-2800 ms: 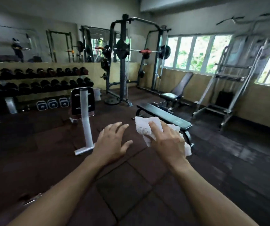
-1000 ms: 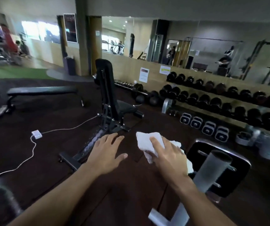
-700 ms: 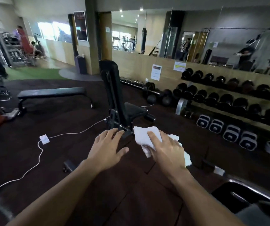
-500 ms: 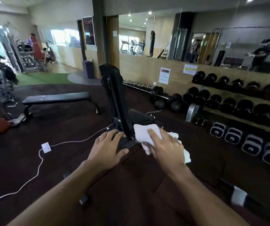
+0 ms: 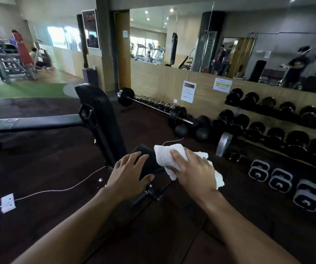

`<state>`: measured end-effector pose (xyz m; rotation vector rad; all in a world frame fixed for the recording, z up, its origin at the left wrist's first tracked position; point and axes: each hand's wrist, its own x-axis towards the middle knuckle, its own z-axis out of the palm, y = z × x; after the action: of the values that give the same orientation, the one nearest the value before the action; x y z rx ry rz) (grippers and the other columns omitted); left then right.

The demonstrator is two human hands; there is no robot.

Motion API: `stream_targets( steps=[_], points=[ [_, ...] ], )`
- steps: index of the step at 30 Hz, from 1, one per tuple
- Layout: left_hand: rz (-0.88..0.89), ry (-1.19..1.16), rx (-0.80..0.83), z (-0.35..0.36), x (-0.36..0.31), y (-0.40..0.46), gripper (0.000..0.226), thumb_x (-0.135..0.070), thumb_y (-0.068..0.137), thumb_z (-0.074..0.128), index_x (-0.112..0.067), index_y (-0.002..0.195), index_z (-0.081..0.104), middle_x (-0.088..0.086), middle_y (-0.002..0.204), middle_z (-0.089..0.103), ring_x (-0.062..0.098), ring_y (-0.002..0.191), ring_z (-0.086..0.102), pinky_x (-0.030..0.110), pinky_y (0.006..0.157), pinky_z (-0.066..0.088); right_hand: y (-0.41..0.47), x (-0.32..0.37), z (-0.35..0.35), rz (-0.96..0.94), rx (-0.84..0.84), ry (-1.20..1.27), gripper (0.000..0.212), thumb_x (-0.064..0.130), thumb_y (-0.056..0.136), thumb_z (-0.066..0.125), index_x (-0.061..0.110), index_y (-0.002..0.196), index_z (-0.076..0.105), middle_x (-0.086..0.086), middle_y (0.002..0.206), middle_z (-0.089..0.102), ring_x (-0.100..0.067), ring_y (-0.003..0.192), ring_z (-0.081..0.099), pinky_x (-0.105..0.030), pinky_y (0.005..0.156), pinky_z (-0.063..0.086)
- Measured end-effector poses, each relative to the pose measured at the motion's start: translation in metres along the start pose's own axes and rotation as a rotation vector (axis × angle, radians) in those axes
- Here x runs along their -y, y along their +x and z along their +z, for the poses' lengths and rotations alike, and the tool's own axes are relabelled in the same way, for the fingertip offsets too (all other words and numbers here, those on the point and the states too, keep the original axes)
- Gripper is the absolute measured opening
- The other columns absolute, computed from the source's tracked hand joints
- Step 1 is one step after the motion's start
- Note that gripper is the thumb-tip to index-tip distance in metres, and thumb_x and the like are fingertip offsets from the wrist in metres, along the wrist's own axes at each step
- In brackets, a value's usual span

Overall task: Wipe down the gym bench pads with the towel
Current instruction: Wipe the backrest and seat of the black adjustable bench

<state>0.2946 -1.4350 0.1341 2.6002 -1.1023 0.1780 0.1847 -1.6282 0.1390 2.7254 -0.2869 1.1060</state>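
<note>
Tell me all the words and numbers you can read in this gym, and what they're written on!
None can be read.
White paper sign on the wooden wall: print too blurred.
Second paper notice, with a yellow band: too blurred.
Framed poster on the pillar: too blurred.
Small blue notice by the mirror: too small.
Kettlebells: white marks, no legible numbers.

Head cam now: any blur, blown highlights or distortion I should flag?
Head view: wide-angle bending at the edges; left-side windows blown out; mirror reflections soft; dark floor and incline bench lose detail; towel and both hands reasonably sharp.
</note>
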Motion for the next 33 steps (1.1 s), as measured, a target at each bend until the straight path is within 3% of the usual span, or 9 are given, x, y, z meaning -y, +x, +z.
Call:
stream_targets(
  steps=[7, 12, 16, 20, 24, 30, 33],
  points=[
    [0.015, -0.008, 0.029, 0.039, 0.037, 0.213, 0.075, -0.064, 0.093, 0.045, -0.03, 0.155, 0.018, -0.002, 0.162, 0.017, 0.024, 0.148, 0.015, 0.044, 0.119, 0.019, 0.131, -0.079, 0.126, 0.013, 0.089, -0.044, 0.05, 0.049, 0.081, 0.062, 0.02, 0.121, 0.066, -0.009, 0.098, 0.07, -0.03, 0.069, 0.07, -0.046, 0.058, 0.06],
    [-0.014, 0.05, -0.05, 0.047, 0.054, 0.322, 0.075, -0.065, 0.093, 0.045, -0.03, 0.155, 0.022, -0.003, 0.161, 0.021, 0.022, 0.147, 0.017, 0.043, 0.119, 0.018, 0.221, -0.122, 0.201, -0.05, 0.065, -0.06, 0.054, 0.052, 0.079, 0.065, 0.018, 0.12, 0.071, -0.011, 0.098, 0.072, -0.03, 0.071, 0.071, -0.046, 0.059, 0.059],
    [-0.164, 0.116, -0.145, 0.059, 0.094, 0.387, 0.074, -0.063, 0.092, 0.049, -0.028, 0.153, 0.028, 0.0, 0.159, 0.026, 0.025, 0.145, 0.021, 0.046, 0.118, 0.019, 0.294, -0.137, 0.289, -0.169, 0.057, 0.047, 0.055, 0.056, 0.089, 0.047, 0.018, 0.119, 0.074, -0.013, 0.103, 0.073, -0.031, 0.074, 0.072, -0.045, 0.06, 0.058],
    [-0.343, 0.248, -0.205, 0.05, 0.125, 0.416, 0.072, -0.063, 0.093, 0.044, -0.03, 0.153, 0.025, 0.0, 0.16, 0.022, 0.028, 0.147, 0.018, 0.048, 0.12, 0.017, 0.357, -0.126, 0.36, -0.312, 0.018, 0.246, 0.057, 0.055, 0.089, 0.043, 0.017, 0.119, 0.074, -0.015, 0.104, 0.073, -0.034, 0.073, 0.072, -0.045, 0.059, 0.057],
    [-0.609, 0.424, -0.25, 0.031, 0.134, 0.426, 0.071, -0.064, 0.087, 0.037, -0.023, 0.144, 0.044, 0.008, 0.151, 0.043, 0.036, 0.135, 0.042, 0.054, 0.111, 0.036, 0.418, -0.097, 0.409, -0.506, 0.091, 0.466, 0.057, 0.055, 0.092, 0.04, 0.02, 0.124, 0.071, -0.013, 0.11, 0.073, -0.033, 0.081, 0.073, -0.048, 0.064, 0.058],
    [-0.912, 0.611, -0.327, -0.011, 0.138, 0.394, 0.069, -0.063, 0.084, 0.042, -0.021, 0.138, 0.049, 0.011, 0.144, 0.049, 0.038, 0.128, 0.047, 0.055, 0.103, 0.042, 0.463, -0.029, 0.422, -0.685, -0.025, 0.765, 0.053, 0.051, 0.091, 0.042, 0.02, 0.12, 0.074, -0.012, 0.105, 0.073, -0.033, 0.075, 0.073, -0.047, 0.059, 0.058],
    [-1.072, 0.7, -0.35, -0.035, 0.144, 0.366, 0.071, -0.064, 0.084, 0.041, -0.021, 0.14, 0.046, 0.012, 0.144, 0.048, 0.038, 0.131, 0.045, 0.055, 0.106, 0.04, 0.474, 0.019, 0.411, -0.777, -0.061, 0.874, 0.059, 0.058, 0.103, 0.029, 0.021, 0.124, 0.071, -0.013, 0.109, 0.072, -0.033, 0.078, 0.073, -0.048, 0.062, 0.059]
  ],
)
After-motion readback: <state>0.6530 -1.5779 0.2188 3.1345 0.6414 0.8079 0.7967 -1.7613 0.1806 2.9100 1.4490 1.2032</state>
